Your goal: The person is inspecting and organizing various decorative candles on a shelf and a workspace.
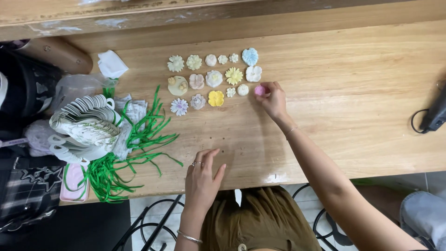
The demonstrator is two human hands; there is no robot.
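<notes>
My right hand [274, 100] reaches across the wooden table [353, 93] and pinches a small pink flower piece [259, 90] at the right end of a cluster of several small pastel flower shapes [213, 76] laid in rows. My left hand [202, 179] rests near the front edge with fingers spread, palm down, holding nothing. It wears a ring and a bracelet.
A stack of white printed paper tags [86, 123] and a pile of green ribbons [139, 139] lie at the left. A folded white tissue [112, 63] sits at the back left, a pink case [74, 182] at the front left. A black corded tool [434, 116] lies at the right edge.
</notes>
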